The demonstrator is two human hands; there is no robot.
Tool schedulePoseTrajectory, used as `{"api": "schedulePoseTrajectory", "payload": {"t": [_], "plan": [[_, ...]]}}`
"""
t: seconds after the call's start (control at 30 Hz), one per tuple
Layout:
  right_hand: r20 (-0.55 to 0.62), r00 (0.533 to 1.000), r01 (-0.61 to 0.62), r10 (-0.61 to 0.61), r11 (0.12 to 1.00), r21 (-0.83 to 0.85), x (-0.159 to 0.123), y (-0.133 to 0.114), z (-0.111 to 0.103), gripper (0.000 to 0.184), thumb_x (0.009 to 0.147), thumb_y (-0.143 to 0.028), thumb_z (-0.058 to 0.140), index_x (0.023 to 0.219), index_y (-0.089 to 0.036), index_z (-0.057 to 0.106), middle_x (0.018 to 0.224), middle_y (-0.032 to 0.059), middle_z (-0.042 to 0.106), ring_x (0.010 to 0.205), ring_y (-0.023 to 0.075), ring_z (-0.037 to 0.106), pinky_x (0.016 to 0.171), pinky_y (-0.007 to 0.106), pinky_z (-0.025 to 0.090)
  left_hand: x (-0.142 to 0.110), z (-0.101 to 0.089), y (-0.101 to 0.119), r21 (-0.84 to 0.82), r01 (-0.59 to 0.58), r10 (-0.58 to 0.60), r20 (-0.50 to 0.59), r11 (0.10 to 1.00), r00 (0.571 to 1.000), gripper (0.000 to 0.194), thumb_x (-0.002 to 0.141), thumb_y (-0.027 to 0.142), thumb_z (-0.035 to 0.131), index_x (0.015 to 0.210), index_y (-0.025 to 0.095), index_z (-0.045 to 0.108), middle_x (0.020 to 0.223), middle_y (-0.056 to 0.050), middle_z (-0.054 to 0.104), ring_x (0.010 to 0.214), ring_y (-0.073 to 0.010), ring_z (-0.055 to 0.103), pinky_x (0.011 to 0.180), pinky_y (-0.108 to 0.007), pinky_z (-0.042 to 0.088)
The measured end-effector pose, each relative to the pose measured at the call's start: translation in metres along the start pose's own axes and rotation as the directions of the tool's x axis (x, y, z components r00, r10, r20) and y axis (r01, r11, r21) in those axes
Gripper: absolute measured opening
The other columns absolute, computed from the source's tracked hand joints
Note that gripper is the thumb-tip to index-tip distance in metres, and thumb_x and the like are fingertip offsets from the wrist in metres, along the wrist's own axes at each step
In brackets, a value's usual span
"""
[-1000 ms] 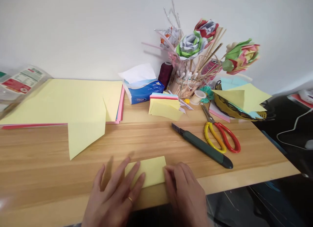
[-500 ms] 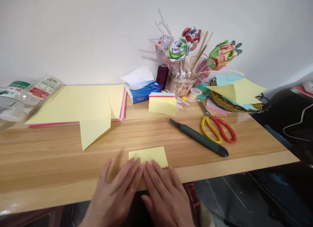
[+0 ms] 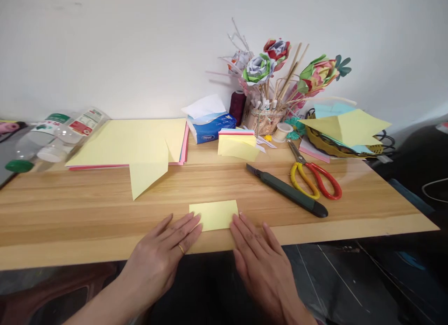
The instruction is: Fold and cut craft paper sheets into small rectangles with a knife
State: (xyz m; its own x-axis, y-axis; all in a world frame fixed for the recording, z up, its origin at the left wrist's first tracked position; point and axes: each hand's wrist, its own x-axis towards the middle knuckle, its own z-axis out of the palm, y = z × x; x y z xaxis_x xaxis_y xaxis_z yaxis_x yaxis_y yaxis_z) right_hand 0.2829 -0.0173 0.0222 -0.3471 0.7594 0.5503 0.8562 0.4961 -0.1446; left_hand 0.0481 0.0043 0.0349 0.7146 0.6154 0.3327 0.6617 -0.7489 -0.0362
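Partly, 2 hands hide yellow paper.

Looks like a home craft corner, prob. not a shop: wooden surface vs. plain white wall, w/ paper flowers in a pot, col. paper stack, scissors, thread spool, plus everyday bits, e.g. tissue pack & plastic bottles next to me.

The scissors have one yellow handle, one red; the knife is dark green.
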Motion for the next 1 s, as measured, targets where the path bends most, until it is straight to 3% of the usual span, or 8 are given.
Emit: {"api": "schedulePoseTrajectory", "payload": {"t": [0.1, 0.27, 0.5, 0.63, 0.8, 0.9, 1.0], "plan": [[0.003, 0.999, -0.04, 0.04, 0.999, 0.015, -0.003, 0.003, -0.003, 0.032, 0.09, -0.021, 0.046, 0.12, -0.021, 0.057, 0.125, -0.0018, 0.059, 0.119, 0.0129, 0.051, 0.112, 0.032, 0.01, 0.004, -0.004, 0.004, 0.033, -0.038, 0.037, 0.032, 0.999, 0.999, 0.05, 0.086, 0.006, 0.033, 0.133, 0.015, 0.044, 0.137, -0.006, 0.048, 0.13, -0.0175, 0.04, 0.108, -0.039, 0.029], [0.009, 0.999, -0.03, 0.031, 0.999, -0.034, -0.005, 0.004, -0.001, 0.034, 0.09, -0.035, 0.05, 0.121, -0.022, 0.056, 0.127, -0.0003, 0.057, 0.122, 0.0185, 0.048, 0.112, 0.037, 0.012, 0.01, -0.001, 0.023, 0.122, 0.074, -0.065, -0.082, 0.99, 0.995, 0.043, 0.093, 0.038, 0.045, 0.131, 0.018, 0.049, 0.135, -0.011, 0.05, 0.121, -0.0242, 0.051, 0.099, -0.039, 0.04], [0.037, 0.986, 0.168, -0.164, 0.971, -0.168, -0.006, 0.021, -0.003, 0.033, 0.091, -0.031, 0.051, 0.121, -0.018, 0.056, 0.128, 0.0035, 0.058, 0.12, 0.0208, 0.05, 0.101, 0.036, 0.034, -0.004, 0.001, 0.01, 0.145, 0.007, 0.019, -0.178, 0.989, 0.984, 0.03, 0.095, 0.02, 0.044, 0.121, 0.008, 0.053, 0.123, -0.01, 0.061, 0.116, -0.0187, 0.056, 0.1, -0.035, 0.042], [0.016, 0.987, 0.161, -0.161, 0.975, -0.155, 0.001, 0.0, -0.002, 0.042, 0.089, -0.042, 0.05, 0.121, -0.015, 0.055, 0.127, 0.0062, 0.058, 0.122, 0.0233, 0.049, 0.106, 0.043, 0.029, -0.007, 0.001, 0.005, 0.092, -0.004, 0.021, -0.183, 0.996, 0.983, 0.03, 0.095, 0.02, 0.044, 0.122, 0.009, 0.051, 0.123, -0.009, 0.061, 0.122, -0.0211, 0.05, 0.099, -0.038, 0.044], [-0.025, 0.96, 0.281, -0.28, 0.96, 0.014, 0.007, -0.024, 0.008, 0.046, 0.089, -0.045, 0.049, 0.119, -0.011, 0.057, 0.124, 0.0077, 0.06, 0.12, 0.0181, 0.05, 0.102, 0.033, 0.038, -0.009, 0.006, 0.004, 0.065, -0.012, 0.022, -0.162, 0.998, 0.987, 0.032, 0.096, 0.021, 0.042, 0.124, 0.009, 0.048, 0.123, -0.011, 0.061, 0.119, -0.0194, 0.053, 0.096, -0.035, 0.049], [0.005, 0.972, 0.236, -0.236, 0.971, -0.039, 0.004, -0.008, 0.002, 0.046, 0.088, -0.043, 0.051, 0.119, -0.009, 0.057, 0.122, 0.0105, 0.061, 0.114, 0.0182, 0.056, 0.097, 0.032, 0.043, -0.009, 0.007, 0.002, 0.07, -0.015, 0.028, -0.191, 0.997, 0.981, 0.033, 0.095, 0.022, 0.043, 0.126, 0.01, 0.047, 0.121, -0.011, 0.062, 0.118, -0.0186, 0.054, 0.096, -0.035, 0.049], [0.044, 0.974, 0.225, -0.222, 0.97, -0.097, -0.001, 0.012, -0.01, 0.044, 0.086, -0.039, 0.056, 0.122, -0.013, 0.056, 0.12, 0.0091, 0.062, 0.113, 0.0186, 0.056, 0.1, 0.036, 0.041, -0.01, 0.006, 0.002, 0.067, -0.018, 0.031, -0.194, 0.998, 0.98, 0.035, 0.096, 0.023, 0.043, 0.129, 0.01, 0.045, 0.121, -0.011, 0.062, 0.119, -0.0187, 0.053, 0.097, -0.034, 0.049]]}}
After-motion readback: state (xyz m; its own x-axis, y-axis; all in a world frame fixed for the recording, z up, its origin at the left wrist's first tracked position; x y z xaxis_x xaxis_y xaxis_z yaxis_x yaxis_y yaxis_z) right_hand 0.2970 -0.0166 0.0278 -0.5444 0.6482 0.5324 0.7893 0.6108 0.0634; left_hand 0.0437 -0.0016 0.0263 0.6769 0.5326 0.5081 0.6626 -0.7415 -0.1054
